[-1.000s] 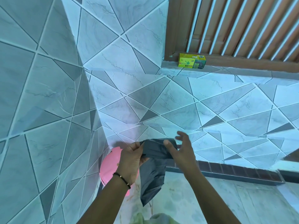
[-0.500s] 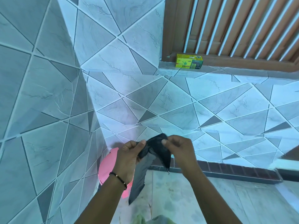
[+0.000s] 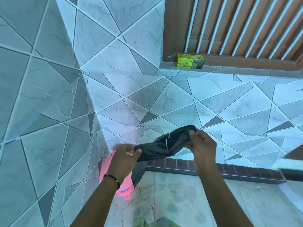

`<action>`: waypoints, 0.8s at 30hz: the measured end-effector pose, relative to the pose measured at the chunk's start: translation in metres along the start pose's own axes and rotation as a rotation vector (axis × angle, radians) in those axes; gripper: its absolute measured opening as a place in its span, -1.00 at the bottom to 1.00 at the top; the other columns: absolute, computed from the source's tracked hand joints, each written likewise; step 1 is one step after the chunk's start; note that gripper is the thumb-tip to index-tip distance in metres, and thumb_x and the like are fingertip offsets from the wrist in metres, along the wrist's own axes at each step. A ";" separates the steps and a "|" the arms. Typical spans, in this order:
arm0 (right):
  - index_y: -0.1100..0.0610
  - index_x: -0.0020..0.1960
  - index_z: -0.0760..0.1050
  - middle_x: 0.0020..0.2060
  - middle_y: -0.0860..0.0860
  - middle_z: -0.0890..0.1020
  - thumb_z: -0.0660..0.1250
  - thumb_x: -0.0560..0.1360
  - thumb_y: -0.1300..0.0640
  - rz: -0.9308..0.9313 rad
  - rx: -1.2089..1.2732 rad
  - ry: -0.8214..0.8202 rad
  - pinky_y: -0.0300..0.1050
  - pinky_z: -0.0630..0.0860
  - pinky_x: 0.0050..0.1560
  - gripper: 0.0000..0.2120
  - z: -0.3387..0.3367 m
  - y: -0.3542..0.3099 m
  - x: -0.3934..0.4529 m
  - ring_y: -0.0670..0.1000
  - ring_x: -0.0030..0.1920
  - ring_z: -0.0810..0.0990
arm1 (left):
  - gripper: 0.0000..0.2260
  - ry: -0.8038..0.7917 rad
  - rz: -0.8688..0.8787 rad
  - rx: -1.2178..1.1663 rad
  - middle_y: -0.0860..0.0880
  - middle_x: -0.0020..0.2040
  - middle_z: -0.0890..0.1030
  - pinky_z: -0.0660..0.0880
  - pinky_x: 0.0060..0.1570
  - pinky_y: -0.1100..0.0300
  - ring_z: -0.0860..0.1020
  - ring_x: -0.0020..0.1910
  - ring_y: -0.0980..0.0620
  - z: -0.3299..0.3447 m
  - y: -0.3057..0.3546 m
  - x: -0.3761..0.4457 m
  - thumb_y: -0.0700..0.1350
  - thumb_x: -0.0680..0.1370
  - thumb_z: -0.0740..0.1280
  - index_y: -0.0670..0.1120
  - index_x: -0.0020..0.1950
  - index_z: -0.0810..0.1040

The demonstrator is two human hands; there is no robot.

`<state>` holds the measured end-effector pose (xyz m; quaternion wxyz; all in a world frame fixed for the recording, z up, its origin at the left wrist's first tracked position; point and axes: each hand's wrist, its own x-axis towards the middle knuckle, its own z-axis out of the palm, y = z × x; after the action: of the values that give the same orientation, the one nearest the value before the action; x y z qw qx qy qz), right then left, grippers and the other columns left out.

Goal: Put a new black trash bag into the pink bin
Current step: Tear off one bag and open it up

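1 black trash bag (image 3: 165,145), thin, limp, slippery film, bunched between my left hand (image 3: 124,158) and right hand (image 3: 200,145), both pinched on it above the pink bin (image 3: 125,188); I judge gripping at its mouth edge best.

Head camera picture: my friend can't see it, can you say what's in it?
Two hands stretch a black bag between them, left hand low, right hand higher. A pink bin stands below in a tiled corner; a yellow box sits on the window ledge.
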<state>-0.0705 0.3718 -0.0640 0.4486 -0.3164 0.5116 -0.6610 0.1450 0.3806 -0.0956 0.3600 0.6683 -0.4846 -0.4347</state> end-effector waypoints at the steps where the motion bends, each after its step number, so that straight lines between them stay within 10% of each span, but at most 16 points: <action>1: 0.22 -0.24 0.51 -0.48 -0.04 0.63 0.29 0.51 0.30 -0.004 -0.020 -0.040 -0.24 0.56 -0.38 -0.84 0.004 0.000 -0.002 -0.07 -0.47 0.56 | -0.73 0.057 0.118 0.145 0.01 0.10 0.47 0.43 0.09 0.15 0.47 0.03 0.03 0.004 0.004 -0.002 -0.06 0.49 0.37 -0.08 0.16 0.49; 4: 0.21 -0.25 0.52 -0.46 -0.03 0.64 0.30 0.49 0.33 -0.006 -0.064 -0.128 -0.23 0.55 -0.39 -0.84 0.015 0.000 -0.009 -0.06 -0.45 0.57 | -0.65 0.017 0.414 0.190 0.14 0.11 0.46 0.38 0.08 0.28 0.47 0.07 0.14 0.016 0.025 -0.014 0.01 0.45 0.40 0.01 0.21 0.49; 7: 0.19 -0.25 0.51 -0.48 -0.05 0.63 0.31 0.48 0.36 0.005 -0.074 -0.187 -0.25 0.55 -0.40 -0.83 0.020 -0.001 -0.013 -0.08 -0.46 0.57 | -0.79 -0.213 0.443 0.225 0.13 -0.12 0.66 0.57 -0.05 0.15 0.61 -0.15 0.19 0.033 0.036 -0.021 0.10 0.40 0.39 0.03 -0.05 0.60; 12: 0.23 -0.08 0.56 -0.31 0.07 0.68 0.35 0.43 0.39 0.024 -0.095 -0.311 -0.26 0.60 -0.23 -0.88 0.020 -0.001 -0.017 -0.02 -0.33 0.61 | -0.72 -0.096 0.425 0.185 0.13 -0.60 0.44 0.43 -0.33 0.20 0.39 -0.55 0.18 0.044 0.036 -0.011 -0.07 0.40 0.41 -0.04 -0.47 0.42; 16: 0.16 -0.03 0.59 -0.13 0.15 0.69 0.42 0.41 0.31 -0.012 -0.225 -0.359 -0.19 0.59 -0.05 -0.84 0.012 -0.002 -0.016 -0.02 -0.14 0.64 | -0.79 -0.117 0.298 -0.026 0.13 -0.56 0.50 0.53 -0.27 0.07 0.49 -0.50 0.09 0.040 0.040 -0.007 -0.05 0.38 0.46 -0.01 -0.42 0.51; 24: 0.06 -0.32 0.57 -0.41 -0.03 0.59 0.43 0.38 0.31 -0.078 -0.472 -0.404 -0.13 0.44 -0.19 -0.81 0.004 0.003 -0.015 -0.02 -0.32 0.50 | -0.92 -0.170 0.222 -0.279 -0.06 -0.36 0.61 0.53 -0.38 0.35 0.57 -0.47 0.21 0.033 0.050 -0.013 -0.22 0.50 0.35 -0.21 -0.12 0.60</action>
<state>-0.0597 0.3841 -0.0653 0.4296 -0.5560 0.5391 -0.4644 0.0958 0.3778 -0.0597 0.4526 0.5153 -0.5191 -0.5102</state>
